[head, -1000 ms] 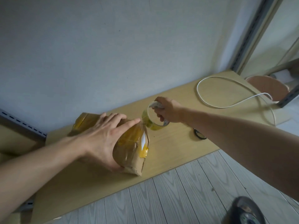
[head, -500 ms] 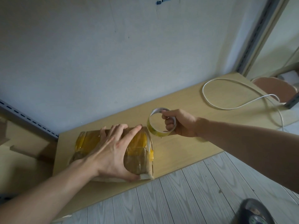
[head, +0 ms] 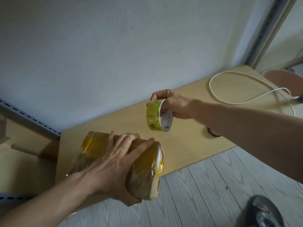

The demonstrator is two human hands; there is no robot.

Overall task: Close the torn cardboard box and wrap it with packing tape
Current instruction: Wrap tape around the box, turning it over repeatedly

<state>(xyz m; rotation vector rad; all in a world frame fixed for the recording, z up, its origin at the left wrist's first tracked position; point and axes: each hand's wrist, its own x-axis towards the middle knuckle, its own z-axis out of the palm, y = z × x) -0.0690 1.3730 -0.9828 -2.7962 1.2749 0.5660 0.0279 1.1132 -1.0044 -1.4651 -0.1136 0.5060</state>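
Where the grey plank floor [head: 205, 185] fills the lower edge, one dark rounded object [head: 262, 212] lies in the right corner; it is too blurred to name. Just behind comes the left hand [head: 114, 164], which grips the one box [head: 146, 167] from above. Its four fingers are spread over the top face and its thumb is curled under the near end. The box is brown cardboard, crumpled, and it carries yellowish tape in bands; I count two broad ones, one toward each end. Its near end sticks out past the front edge of the counter [head: 188, 145], over the floor. Whether its far end rests on the counter I cannot tell. The one counter is a pale wooden board.

Further back and to the right, apart from the box, the right hand [head: 175, 105] holds the one roll [head: 154, 115] of tape in the air above the counter. The thumb lies on the outer side of the roll and the fingers are curled through its core. The roll stands on edge and shows a white printed inner side.

Beside the right forearm, one small dark ring [head: 213, 134] lies on the counter, partly hidden. Further still, one white cable [head: 229, 102] makes a loop on the far right part of the counter, next to one pinkish round thing [head: 287, 79]. At the far left, one grey slotted rail [head: 29, 118] runs along the foot of the wall [head: 114, 54].
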